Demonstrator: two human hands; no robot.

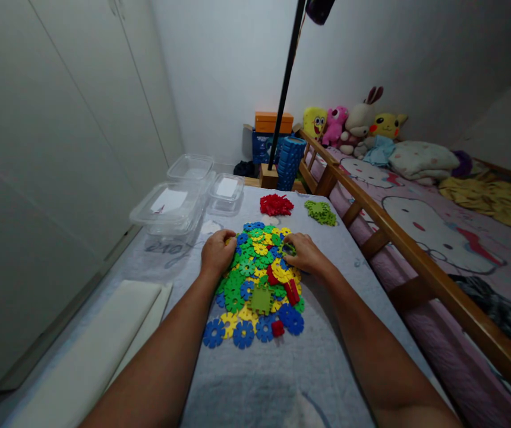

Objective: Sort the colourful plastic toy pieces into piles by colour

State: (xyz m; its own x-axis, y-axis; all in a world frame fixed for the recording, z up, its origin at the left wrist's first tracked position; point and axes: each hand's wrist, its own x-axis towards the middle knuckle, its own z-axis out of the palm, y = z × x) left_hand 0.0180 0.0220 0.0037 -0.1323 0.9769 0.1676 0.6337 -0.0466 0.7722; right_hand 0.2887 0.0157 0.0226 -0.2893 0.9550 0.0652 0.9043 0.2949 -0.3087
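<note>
A heap of flat notched plastic discs [247, 266] in blue, green and yellow lies spread on the cloth-covered table. An olive-green square piece [261, 299] rests on its near part, with red pieces [292, 292] along its right side and a small red block [277, 329] at its front edge. Against the heap's left edge, my left hand [218, 254] is curled, its fingertips partly hidden. My right hand [303, 252] has thumb and fingers bent together over the discs at the upper right; what they grip there is too small to make out.
Behind the heap are a pile of red pieces [276, 205] and a pile of olive-green pieces [321, 212]. Clear plastic containers [173, 205] stand at the back left. A folded white board [104, 339] lies along the left. A wooden bed rail [362, 196] runs along the right.
</note>
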